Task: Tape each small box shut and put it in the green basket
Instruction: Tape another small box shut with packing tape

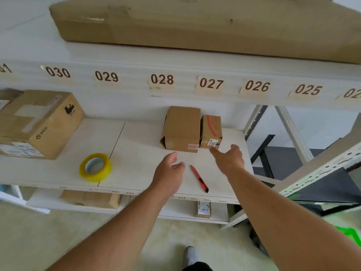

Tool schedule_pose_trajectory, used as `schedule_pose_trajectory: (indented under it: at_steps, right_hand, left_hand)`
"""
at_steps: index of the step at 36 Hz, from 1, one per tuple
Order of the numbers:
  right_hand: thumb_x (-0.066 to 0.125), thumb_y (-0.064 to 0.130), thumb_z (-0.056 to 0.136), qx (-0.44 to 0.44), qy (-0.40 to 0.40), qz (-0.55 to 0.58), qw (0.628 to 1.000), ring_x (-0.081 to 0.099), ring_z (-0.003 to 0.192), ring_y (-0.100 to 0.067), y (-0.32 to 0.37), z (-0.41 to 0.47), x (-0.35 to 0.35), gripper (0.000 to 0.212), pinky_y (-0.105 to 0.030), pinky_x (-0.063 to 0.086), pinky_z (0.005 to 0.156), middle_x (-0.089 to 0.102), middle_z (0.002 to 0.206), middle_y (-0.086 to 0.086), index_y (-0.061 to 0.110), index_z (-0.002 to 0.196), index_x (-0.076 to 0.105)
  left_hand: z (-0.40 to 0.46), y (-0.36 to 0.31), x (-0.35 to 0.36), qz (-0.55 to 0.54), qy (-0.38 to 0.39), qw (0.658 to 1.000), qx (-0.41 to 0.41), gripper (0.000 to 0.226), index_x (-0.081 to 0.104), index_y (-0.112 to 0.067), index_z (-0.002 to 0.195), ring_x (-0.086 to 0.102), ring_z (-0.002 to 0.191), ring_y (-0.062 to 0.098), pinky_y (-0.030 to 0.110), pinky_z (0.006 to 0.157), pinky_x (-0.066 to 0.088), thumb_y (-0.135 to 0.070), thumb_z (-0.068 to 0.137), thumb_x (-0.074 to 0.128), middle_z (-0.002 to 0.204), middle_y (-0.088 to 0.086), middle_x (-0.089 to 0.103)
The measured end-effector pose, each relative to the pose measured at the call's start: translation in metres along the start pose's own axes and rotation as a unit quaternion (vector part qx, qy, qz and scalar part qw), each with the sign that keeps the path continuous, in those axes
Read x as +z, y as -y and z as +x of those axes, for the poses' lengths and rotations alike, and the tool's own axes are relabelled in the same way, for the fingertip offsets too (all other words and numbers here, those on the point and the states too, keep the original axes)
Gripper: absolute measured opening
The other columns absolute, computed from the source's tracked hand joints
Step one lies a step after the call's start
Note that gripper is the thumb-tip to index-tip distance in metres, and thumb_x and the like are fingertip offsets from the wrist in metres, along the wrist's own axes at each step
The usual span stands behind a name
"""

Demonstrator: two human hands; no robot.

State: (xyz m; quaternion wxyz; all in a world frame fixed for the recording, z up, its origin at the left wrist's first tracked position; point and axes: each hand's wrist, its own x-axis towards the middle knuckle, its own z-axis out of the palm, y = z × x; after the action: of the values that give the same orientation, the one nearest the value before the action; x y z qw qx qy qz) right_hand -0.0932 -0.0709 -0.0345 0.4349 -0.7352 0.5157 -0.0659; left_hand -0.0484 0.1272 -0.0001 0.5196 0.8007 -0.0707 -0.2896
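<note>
Both hands, left hand (170,166) and right hand (227,159), spread wide and empty, reach toward two small boxes (181,130) near the shelf's (136,153) back edge; left box flap visibly unsealed, tape roll (95,167) untouched, taping and basketing apparently remain.

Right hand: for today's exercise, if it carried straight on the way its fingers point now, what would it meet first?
Probably the smaller box. The right hand is open, its fingertips just short of that box's labelled near end, though depth is hard to judge from one view.
</note>
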Motion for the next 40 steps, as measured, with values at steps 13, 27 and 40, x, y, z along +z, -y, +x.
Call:
schedule_pose_trajectory:
  at_steps: [13, 27, 40]
  right_hand:
    - [0.068, 0.066, 0.077, -0.030, -0.012, -0.100, 0.994, 0.044, 0.132, -0.038, 0.019, 0.135, 0.059, 0.093, -0.052, 0.043, 0.108, 0.039, 0.149, -0.010, 0.018, 0.148, 0.031]
    - [0.072, 0.044, 0.075, -0.021, -0.003, -0.158, 0.987, 0.048, 0.119, -0.040, 0.020, 0.171, 0.084, 0.084, -0.044, 0.046, 0.090, 0.046, 0.127, -0.014, 0.020, 0.146, 0.036]
    - [0.076, 0.053, 0.063, 0.098, 0.040, 0.023, 0.994, 0.068, 0.087, -0.029, -0.009, 0.066, 0.009, 0.081, -0.045, 0.063, 0.074, 0.067, 0.102, -0.011, 0.012, 0.127, 0.049]
  left_hand:
    - [0.070, 0.015, 0.022, 0.015, -0.018, 0.999, 0.023, 0.050, 0.040, -0.026, 0.152, 0.049, 0.122, 0.003, 0.020, 0.095, 0.034, -0.027, 0.103, 0.050, 0.149, -0.009, 0.047]
    - [0.089, 0.039, 0.007, 0.035, -0.053, 0.998, 0.000, 0.047, 0.044, -0.027, 0.148, 0.052, 0.117, 0.000, 0.017, 0.092, 0.035, -0.026, 0.102, 0.052, 0.143, -0.013, 0.051]
    - [0.033, 0.015, -0.019, 0.032, 0.015, 0.999, -0.018, 0.048, 0.042, -0.032, 0.148, 0.053, 0.116, 0.004, 0.013, 0.070, 0.041, -0.034, 0.101, 0.052, 0.144, -0.011, 0.049]
